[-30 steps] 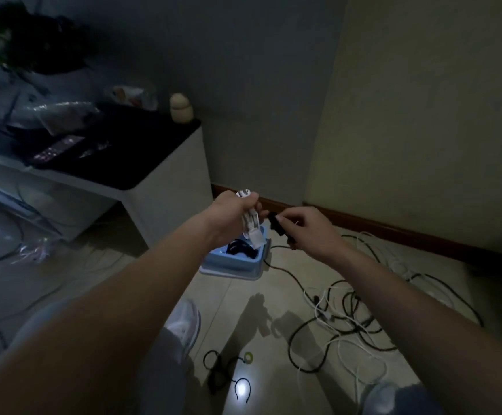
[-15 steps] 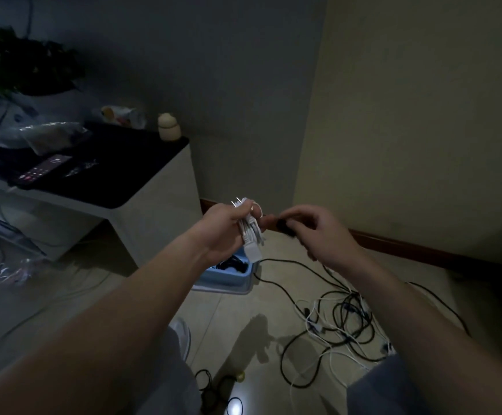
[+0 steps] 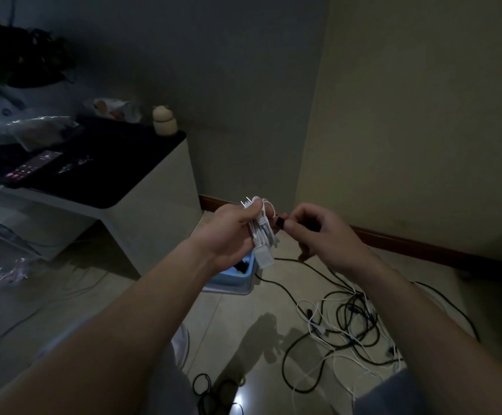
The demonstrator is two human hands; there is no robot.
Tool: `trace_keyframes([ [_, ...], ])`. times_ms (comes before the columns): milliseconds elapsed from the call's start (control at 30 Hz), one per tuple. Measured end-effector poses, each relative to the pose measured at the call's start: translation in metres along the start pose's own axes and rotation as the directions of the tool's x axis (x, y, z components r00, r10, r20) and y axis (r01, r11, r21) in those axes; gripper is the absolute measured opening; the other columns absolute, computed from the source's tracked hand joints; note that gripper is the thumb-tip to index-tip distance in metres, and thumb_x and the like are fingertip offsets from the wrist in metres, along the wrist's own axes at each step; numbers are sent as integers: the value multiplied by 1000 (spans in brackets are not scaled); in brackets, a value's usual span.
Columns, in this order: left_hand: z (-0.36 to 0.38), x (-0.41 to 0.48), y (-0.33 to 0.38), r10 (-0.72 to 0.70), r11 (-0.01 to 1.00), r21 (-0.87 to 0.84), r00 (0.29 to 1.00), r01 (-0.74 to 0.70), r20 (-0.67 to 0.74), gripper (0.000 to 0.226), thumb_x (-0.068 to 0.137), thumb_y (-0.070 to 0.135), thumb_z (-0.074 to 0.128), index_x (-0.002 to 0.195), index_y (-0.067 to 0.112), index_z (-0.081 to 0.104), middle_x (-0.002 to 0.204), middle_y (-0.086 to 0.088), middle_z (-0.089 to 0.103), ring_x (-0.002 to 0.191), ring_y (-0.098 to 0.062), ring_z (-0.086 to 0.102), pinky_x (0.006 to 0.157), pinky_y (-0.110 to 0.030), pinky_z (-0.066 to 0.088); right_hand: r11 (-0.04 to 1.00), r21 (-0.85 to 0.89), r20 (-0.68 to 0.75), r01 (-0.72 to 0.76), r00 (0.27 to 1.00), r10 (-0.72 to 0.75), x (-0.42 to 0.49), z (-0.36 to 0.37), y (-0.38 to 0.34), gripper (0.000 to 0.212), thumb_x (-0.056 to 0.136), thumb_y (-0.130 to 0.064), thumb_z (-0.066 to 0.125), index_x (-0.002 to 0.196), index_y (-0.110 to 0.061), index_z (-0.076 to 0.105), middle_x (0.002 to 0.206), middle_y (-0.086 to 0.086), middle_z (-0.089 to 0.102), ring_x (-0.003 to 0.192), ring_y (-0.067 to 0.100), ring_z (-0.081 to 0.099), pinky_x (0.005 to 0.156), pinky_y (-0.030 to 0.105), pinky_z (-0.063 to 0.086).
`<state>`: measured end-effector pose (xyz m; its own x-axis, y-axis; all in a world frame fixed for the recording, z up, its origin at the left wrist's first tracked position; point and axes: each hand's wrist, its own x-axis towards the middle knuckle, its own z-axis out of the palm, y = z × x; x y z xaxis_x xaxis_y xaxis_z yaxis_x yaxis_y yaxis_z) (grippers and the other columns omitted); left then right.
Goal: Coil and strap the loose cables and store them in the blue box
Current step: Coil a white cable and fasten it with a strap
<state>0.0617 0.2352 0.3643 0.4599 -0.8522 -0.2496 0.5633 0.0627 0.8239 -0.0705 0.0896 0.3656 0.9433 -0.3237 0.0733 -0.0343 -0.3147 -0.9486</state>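
Gripping one bundle of white cable (image 3: 262, 232), the left hand (image 3: 230, 232) has its fingers curled tight round the loops. Two little metal prongs (image 3: 245, 202) stick up from the top of the bundle, and one white plug block (image 3: 264, 258) hangs at the bottom. The right hand (image 3: 321, 235) is just beside it. Its thumb and first finger are pressed together on one small black strap (image 3: 279, 222). The strap end is very close to the bundle, but I cannot tell if they touch. The other fingers of that hand are bent in.

Both hands are up in the air over the floor. One blue box (image 3: 234, 281) sits on the floor tiles right under the left hand, next to the white cabinet (image 3: 154, 223). The hand hides part of the box. Something dark lies inside it, but it is too dim to say what.

One big messy pile of loose cables (image 3: 348, 327) lies on the floor to the right of the box. Some are black and some are white, and they are too tangled to count. Near the bottom edge are some small black loops (image 3: 203, 387). One light shoe (image 3: 182, 339) peeks out by the left arm.

On the cabinet's black top are one remote (image 3: 31, 167) and one little tan jar (image 3: 164, 120). Farther back is one leafy plant (image 3: 19, 55).
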Motion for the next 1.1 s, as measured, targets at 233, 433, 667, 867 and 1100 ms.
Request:
trace_keyframes([
  [233,-1,-2,-1,6,1000,-15,999,-7,-47,38,106,20,42,126,-11,55,114,-19,68,102,-26,70,90,-38,54,1000,-26,-104,2,995,-5,-1,-1,3,20,97,-29,64,78,-23,59,86,15,66,84,27,67,69,35,60],
  [433,6,-8,-3,-5,999,-49,1000,5,-7,38,108,19,38,130,-8,51,126,-18,67,117,-25,66,109,-42,43,978,-205,-253,30,964,-83,-3,1,-1,10,87,-19,73,78,-21,69,69,-5,66,67,22,65,64,49,58],
  [667,13,-7,-8,-12,999,-47,1000,12,-9,35,106,19,40,120,-8,59,128,-23,64,125,-34,59,104,-43,46,929,-361,-480,-79,870,-112,-4,7,-6,19,79,-26,75,66,-22,61,56,-9,59,52,3,54,46,20,37],
  [867,21,-5,-10,-55,998,-37,997,57,44,45,108,22,37,131,-13,53,130,-25,62,118,-30,63,96,-38,52,903,-412,-453,-121,887,-88,-5,21,-8,19,79,-32,72,67,-22,62,59,-6,61,53,7,55,48,27,41],
  [1100,20,-3,-12,-48,999,-20,996,50,69,39,106,18,39,117,-12,60,110,-21,71,97,-27,71,83,-37,58,973,-195,-325,-126,944,57,-6,16,-8,17,84,-32,77,74,-19,75,64,0,70,55,16,65,48,37,53],
])
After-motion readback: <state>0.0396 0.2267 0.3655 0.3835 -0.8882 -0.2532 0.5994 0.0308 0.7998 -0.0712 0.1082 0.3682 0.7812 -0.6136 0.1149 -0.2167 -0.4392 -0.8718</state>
